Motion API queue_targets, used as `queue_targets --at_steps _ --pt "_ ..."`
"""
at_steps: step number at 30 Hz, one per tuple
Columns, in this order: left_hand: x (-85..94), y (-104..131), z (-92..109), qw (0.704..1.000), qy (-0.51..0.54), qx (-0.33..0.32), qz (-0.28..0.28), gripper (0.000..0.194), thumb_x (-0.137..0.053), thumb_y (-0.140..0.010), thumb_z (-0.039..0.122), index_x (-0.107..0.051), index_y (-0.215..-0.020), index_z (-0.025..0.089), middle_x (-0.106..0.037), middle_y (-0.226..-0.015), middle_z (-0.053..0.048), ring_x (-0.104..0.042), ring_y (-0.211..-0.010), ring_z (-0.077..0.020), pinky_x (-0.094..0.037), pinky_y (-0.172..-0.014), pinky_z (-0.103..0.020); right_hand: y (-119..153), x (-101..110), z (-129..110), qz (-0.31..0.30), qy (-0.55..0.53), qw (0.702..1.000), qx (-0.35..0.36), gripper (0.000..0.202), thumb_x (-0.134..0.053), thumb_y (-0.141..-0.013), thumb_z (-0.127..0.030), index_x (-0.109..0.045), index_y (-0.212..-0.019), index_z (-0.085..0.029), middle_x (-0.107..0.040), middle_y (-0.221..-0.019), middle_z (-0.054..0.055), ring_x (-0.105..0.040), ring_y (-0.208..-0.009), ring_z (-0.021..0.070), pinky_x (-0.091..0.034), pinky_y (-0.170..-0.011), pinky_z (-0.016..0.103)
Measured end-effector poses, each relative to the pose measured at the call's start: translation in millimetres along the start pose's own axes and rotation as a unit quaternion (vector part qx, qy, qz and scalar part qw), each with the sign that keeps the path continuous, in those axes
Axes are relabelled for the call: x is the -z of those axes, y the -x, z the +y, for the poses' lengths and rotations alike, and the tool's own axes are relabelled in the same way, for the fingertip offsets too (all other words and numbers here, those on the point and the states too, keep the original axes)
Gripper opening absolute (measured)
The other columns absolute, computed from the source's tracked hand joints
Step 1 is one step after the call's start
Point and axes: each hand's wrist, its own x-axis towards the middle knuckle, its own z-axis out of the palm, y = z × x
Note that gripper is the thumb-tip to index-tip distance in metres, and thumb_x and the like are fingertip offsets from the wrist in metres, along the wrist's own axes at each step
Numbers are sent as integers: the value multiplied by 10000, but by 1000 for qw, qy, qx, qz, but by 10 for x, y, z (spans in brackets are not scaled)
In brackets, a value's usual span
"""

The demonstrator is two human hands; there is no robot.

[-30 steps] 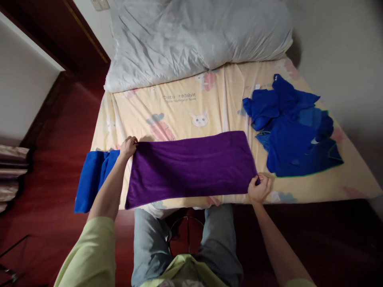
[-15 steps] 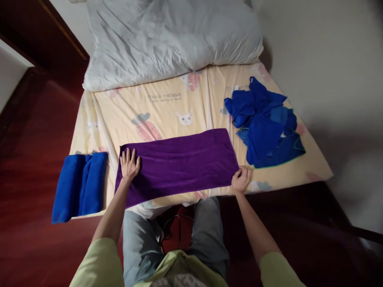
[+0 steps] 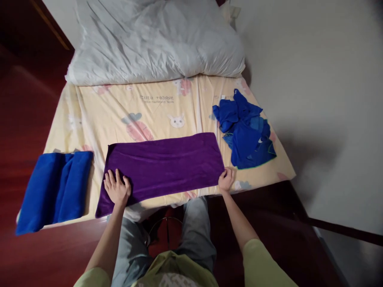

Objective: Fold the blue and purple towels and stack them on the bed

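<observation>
Folded blue cloth (image 3: 43, 191) lies at 9 o'clock of the purple cloth (image 3: 167, 163), which is spread mid-bed by the near edge. At its 8 o'clock, the left hand (image 3: 117, 191) presses with fingers splayed, gripping nothing: apparently smoothing, so a next move calls for light, even pressure. At 12, the sheet (image 3: 101, 109) reads "Cute rabbit"; smaller print is illegible. At 3, the right hand (image 3: 226, 180) has fingers closed on a corner; at 2, blue garments (image 3: 245, 139) bear an unreadable white mark (image 3: 260, 140)
</observation>
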Motion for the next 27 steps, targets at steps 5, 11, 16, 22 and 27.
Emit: queue_targets --at_steps 5,11,16,22,27 --pt "-59 -33 -5 1000 24 15 3 634 -435 -930 323 -405 -1534 129 -288 -1640 -177 -216 -1532 -341 -163 -1232 -577 38 90 -12 -19 82 994 72 357 -367 -938 -189 -655 -1137 -119 -656 -1085 190 -587 -1057 302 -441 -962 483" --pt "-102 -30 -72 998 55 30 -13 682 -472 -893 285 -375 -1558 165 -250 -1661 -144 -187 -1539 -351 -127 -1239 -579 -262 -13 -865 -239 55 898 365 468 -410 -907 -58 -660 -1266 -226 -661 -1245 109 -551 -1197 254 -409 -1047 435" --pt "-95 -40 -75 998 46 38 -23 696 -477 -883 271 -365 -1565 187 -238 -1669 -119 -192 -1540 -347 -141 -1243 -569 -639 -797 -2383 -365 -70 846 383 407 -381 -1022 -187 -600 -1360 -248 -607 -1362 94 -508 -1278 254 -383 -1122 440" --pt "-96 -64 -69 998 42 46 -26 714 -487 -876 265 -349 -1574 201 -233 -1673 -105 -199 -1539 -348 -156 -1241 -574 -826 -1651 -3153 -462 -67 789 400 224 -542 -1006 -283 -719 -1101 -185 -672 -1087 84 -585 -1080 205 -439 -1030 353" --pt "-106 -72 -76 998 42 44 -22 697 -485 -888 272 -355 -1570 203 -236 -1671 -105 -207 -1539 -338 -164 -1244 -569 -852 -1780 -3127 -490 -86 773 394 75 -672 -927 -244 -714 -931 -182 -659 -929 35 -585 -898 161 -455 -899 296"
